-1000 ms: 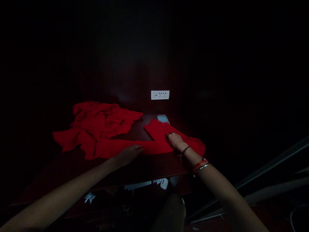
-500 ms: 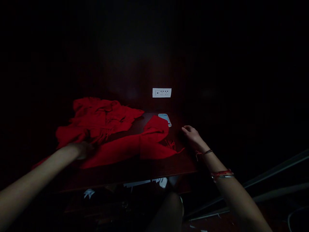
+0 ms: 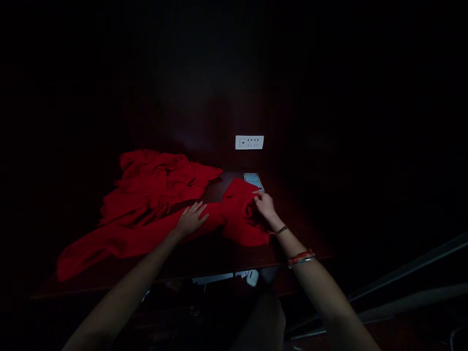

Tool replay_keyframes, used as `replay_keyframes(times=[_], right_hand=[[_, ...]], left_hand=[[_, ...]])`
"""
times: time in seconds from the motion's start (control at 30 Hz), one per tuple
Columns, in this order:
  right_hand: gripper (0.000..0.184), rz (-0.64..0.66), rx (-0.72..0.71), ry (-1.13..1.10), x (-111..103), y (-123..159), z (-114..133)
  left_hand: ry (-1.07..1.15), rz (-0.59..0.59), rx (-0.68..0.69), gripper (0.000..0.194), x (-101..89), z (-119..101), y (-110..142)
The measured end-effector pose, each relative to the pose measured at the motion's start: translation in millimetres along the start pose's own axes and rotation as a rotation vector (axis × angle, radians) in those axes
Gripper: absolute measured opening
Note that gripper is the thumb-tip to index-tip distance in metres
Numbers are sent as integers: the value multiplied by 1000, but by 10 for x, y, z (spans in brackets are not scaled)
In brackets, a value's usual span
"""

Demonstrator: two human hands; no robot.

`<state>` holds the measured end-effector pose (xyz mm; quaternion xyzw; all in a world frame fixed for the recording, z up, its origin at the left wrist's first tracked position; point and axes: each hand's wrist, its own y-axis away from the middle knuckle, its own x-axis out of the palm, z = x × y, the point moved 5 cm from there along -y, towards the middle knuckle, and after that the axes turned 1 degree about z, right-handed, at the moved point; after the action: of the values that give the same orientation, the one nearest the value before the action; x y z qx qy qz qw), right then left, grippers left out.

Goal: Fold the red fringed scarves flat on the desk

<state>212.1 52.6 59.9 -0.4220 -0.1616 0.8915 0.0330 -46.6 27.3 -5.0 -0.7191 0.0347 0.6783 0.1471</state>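
Note:
A long red fringed scarf (image 3: 135, 240) runs along the dark desk, folded over at its right end. Flat on its middle lies my left hand (image 3: 191, 219), fingers spread, a ring on one of them. My right hand (image 3: 264, 204) is closed on the upper right edge of the folded end, its fingertips partly hidden. Behind the strip, to the left, a crumpled heap of red fringed cloth (image 3: 164, 175) lies against it; whether the two are one piece I cannot tell. A lit phone (image 3: 253, 181) lies just beyond the fold, its lower part covered by cloth.
A white wall socket (image 3: 249, 142) sits above the desk's back edge. Under the front edge of the desk (image 3: 175, 273) are papers (image 3: 214, 279) and a small white case (image 3: 252, 278). My leg shows below; the surroundings are very dark.
My left hand has moved right from the strip's left part to its middle and spread flat. My right hand has come left onto the folded end, which is now bunched up more.

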Motion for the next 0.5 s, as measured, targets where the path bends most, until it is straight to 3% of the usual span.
replay_keyframes(times=[0.13, 0.23, 0.3, 0.37, 0.43, 0.5], right_hand=[[37, -464, 287, -329, -607, 56, -791], [39, -578, 408, -313, -819, 268, -1132], [40, -597, 378, -188, -848, 387, -1075], [41, -513, 228, -10, -763, 430, -803], [42, -279, 48, 176, -537, 425, -469], [52, 6, -27, 333, -251, 446, -258]], left_hand=[[-7, 38, -8, 52, -10, 135, -75], [1, 50, 17, 53, 7, 153, -95], [7, 50, 21, 54, 15, 156, -87], [9, 48, 18, 55, 11, 156, -74], [11, 51, 15, 55, -2, 155, -61], [14, 54, 21, 55, -22, 150, -53]])
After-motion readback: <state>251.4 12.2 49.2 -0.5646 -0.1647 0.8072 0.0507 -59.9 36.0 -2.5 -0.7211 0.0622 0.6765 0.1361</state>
